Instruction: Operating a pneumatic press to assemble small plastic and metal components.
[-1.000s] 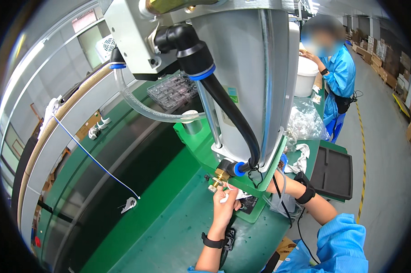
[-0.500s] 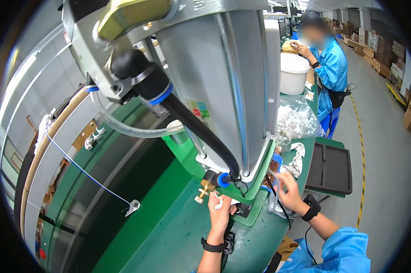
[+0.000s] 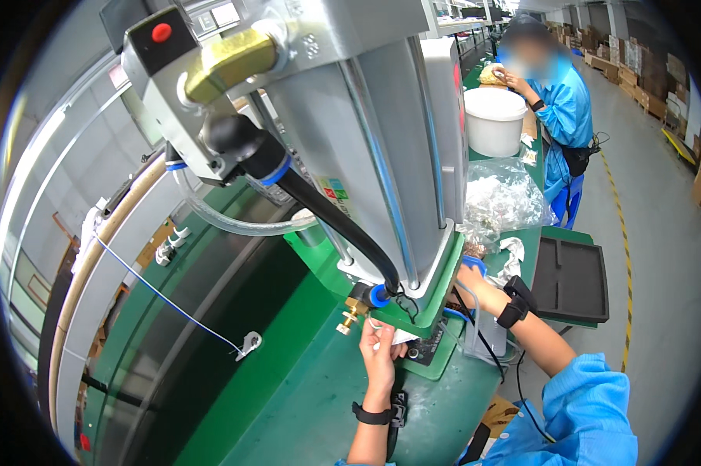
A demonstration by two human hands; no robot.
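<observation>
The grey pneumatic press (image 3: pixel 358 147) rises in front of me on its green base (image 3: pixel 432 361). Below its head, my left hand (image 3: pixel 379 353) is closed on a small white part (image 3: pixel 402 336), whose exact kind I cannot make out. On the press's right side my right hand (image 3: pixel 482 293) dips into the blue tray (image 3: pixel 473 262), which holds small brown pieces; its fingers are hidden behind the press and the tubing. A brass valve fitting (image 3: pixel 352 318) sticks out just above my left hand.
A clear bag of white parts (image 3: pixel 502 198) and a white bucket (image 3: pixel 494 124) stand farther along the bench. Beside it is a black tray (image 3: pixel 572 279). Left of the press runs a dark conveyor belt (image 3: pixel 234 326). Another person (image 3: pixel 564 116) in blue works at the far right.
My right hand has moved forward from beside the tubing into the blue tray. My left hand keeps the white part under the press. The view has shifted slightly.
</observation>
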